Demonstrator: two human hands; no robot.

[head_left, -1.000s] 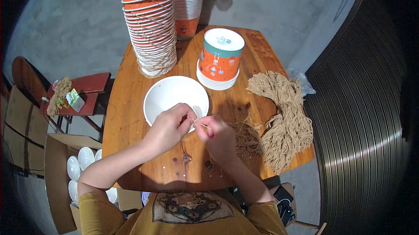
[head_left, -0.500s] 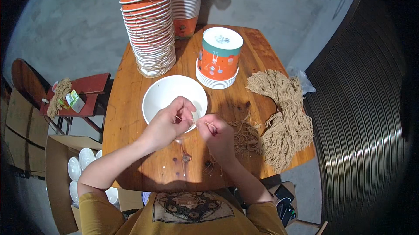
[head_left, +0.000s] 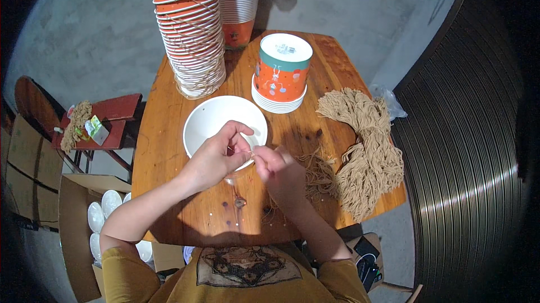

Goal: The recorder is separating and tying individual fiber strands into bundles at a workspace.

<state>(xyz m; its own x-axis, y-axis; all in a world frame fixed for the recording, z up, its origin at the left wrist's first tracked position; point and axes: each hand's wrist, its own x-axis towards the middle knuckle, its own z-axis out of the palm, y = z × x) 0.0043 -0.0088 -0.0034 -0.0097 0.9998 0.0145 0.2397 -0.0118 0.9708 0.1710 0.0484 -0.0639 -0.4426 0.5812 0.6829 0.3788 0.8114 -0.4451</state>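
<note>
A white round tub (head_left: 202, 128) with a small hole near its rim stands open side up on the wooden table. Over its near rim, my left hand (head_left: 212, 158) pinches a thin tan string between thumb and fingers. Close by on the right, my right hand (head_left: 279, 173) is closed on the same string, slightly blurred. The fingertips of both hands almost meet at the rim. Loose tan strings (head_left: 318, 176) lie beside my right hand, partly hidden by it. Farther right rests a large bundle of tan string (head_left: 368, 173).
Tall nested stacks of orange-and-white paper buckets (head_left: 191, 44) stand at the back left. An upside-down orange bucket stack (head_left: 284, 81) is behind the tub. A cardboard box (head_left: 76, 235) of white tubs sits lower left, near a red bench (head_left: 121, 109). Ribbed metal shutter (head_left: 467, 190) lines the right.
My right hand has shifted slightly, its fingers closing nearer the tub's rim. My left hand stays almost in place, still pinching the string.
</note>
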